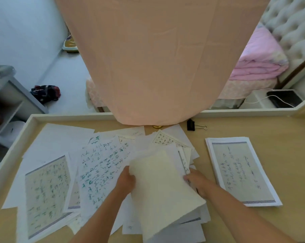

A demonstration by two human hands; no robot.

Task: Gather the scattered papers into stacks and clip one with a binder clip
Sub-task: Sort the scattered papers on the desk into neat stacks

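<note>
Left hand (126,181) and right hand (197,181) grip a cream-topped bundle (162,181) by its side edges, fingers (131,178) curled round the paper, squaring it up mid-worktop (279,137). Left of it, loose sheets (48,183) sprawl overlapping, none gathered yet. Right of the bundle, one neat stack (241,171) lies finished, well apart. Far back by the rim sits the clip (191,125), untouched. Call it roughly halfway: more gathering, then the clipping.
</note>
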